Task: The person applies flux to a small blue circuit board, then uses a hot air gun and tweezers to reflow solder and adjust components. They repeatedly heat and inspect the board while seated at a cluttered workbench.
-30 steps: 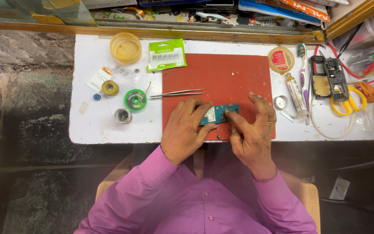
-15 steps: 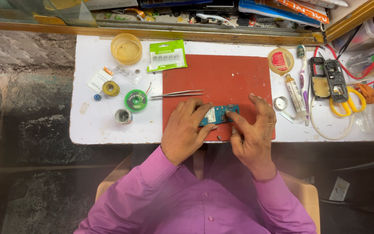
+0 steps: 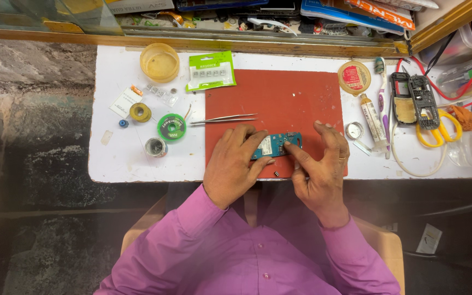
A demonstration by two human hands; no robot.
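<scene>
While the left hand (image 3: 235, 166) pins a small blue circuit board (image 3: 277, 145) against the red mat (image 3: 279, 98) near the desk's (image 3: 110, 164) front edge, the right hand (image 3: 319, 169) presses a fingertip on it, gripping nothing. Tweezers (image 3: 223, 118) lie just beyond, apart from both hands.

Bright, even light falls on the white counter (image 3: 137, 164), leaving short soft shadows. Beyond its left edge the surroundings are dim. The picture is sharp throughout.
</scene>
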